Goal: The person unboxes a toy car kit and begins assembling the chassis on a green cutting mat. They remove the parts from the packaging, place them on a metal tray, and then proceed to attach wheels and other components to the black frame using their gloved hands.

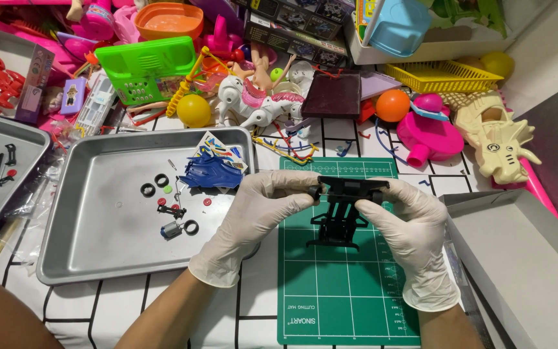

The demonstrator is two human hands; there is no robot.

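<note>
A black toy car frame [345,210] is held up over a green cutting mat [343,284]. The left hand [253,216], in a white glove, pinches the frame's left end with its fingers closed on it. The right hand [408,229], gloved too, grips the right end the same way. Just beside the left hand sits a metal tray [98,258]. In it lie small black tyres [154,185], a blue car shell [211,174] and a sticker sheet [217,150]. Behind the mat are a white toy horse [256,103], a yellow ball [193,110] and an orange ball [392,105].
</note>
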